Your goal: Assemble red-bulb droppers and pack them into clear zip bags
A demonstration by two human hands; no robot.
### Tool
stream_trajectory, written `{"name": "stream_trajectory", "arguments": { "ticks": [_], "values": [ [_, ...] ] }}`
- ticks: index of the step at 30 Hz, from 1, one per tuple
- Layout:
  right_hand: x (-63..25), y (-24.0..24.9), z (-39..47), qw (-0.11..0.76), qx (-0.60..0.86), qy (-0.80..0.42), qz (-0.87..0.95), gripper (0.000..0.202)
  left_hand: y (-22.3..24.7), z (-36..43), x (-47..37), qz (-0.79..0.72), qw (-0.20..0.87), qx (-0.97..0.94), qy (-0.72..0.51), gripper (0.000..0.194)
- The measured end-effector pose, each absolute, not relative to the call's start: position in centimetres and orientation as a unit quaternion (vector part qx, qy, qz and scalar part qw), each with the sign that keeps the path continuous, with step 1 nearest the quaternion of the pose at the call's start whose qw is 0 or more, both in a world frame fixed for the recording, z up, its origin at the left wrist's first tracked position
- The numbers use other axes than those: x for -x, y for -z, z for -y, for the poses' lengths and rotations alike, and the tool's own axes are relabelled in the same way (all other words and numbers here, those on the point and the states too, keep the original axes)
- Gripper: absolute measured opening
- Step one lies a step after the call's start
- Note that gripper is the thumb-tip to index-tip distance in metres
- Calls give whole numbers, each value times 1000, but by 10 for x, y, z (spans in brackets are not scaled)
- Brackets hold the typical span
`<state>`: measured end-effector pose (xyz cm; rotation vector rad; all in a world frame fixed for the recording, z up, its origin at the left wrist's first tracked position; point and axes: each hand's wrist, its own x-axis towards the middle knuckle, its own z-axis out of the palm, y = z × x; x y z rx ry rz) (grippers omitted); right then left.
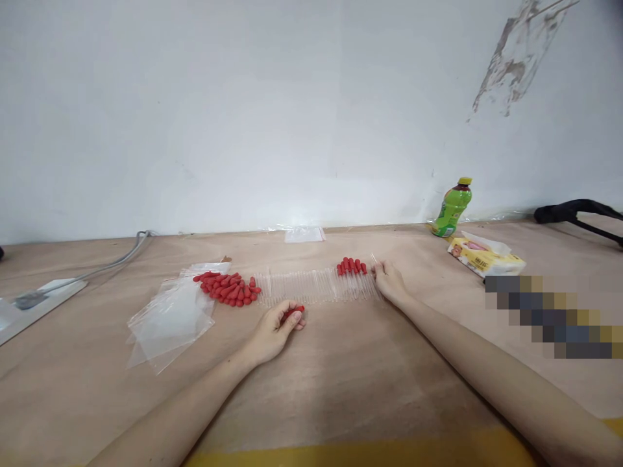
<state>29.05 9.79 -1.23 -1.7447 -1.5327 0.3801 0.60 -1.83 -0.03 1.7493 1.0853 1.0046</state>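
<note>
Tubes (296,287) mostly bare, handful bulb-topped (351,265) around 1 o'clock, loose red bulbs (228,289) at 11; left fingers (291,322) pinching bulb (301,309), right fingers (381,267) tube (374,258).

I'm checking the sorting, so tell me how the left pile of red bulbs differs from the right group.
Amount: the left pile has many more bulbs than the right group.
Arrangement: the left pile is jumbled, its bulbs pointing different ways; the right group lies side by side, roughly parallel.
Place: the left pile is by the plastic bags; the right group is at the far ends of clear tubes.
Both are red.
</note>
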Motion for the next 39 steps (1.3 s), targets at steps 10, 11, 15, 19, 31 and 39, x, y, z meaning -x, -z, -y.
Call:
{"name": "stream_trajectory", "arguments": {
  "ticks": [10, 11, 15, 19, 31, 39],
  "values": [
    [-295, 25, -106, 455, 651, -195, 576, 25, -3, 21, -9, -436, 403, -701, -396, 24],
    [-296, 24, -106, 462, 650, -198, 570, 24, -3, 21, -9, -438, 398, -702, -395, 24],
    [-299, 23, -105, 484, 648, -213, 549, 24, -4, 22, -8, -455, 346, -717, -399, 23],
    [-299, 20, -103, 500, 644, -220, 535, 22, -5, 22, -8, -475, 287, -725, -408, 21],
    [-270, -5, -49, 511, 470, -155, 703, 23, -7, 23, -9, -477, 321, -712, -402, 22],
    [-223, -14, 7, 367, 327, -67, 868, 17, -7, 23, -11, -456, 345, -708, -415, 21]
  ]
}}
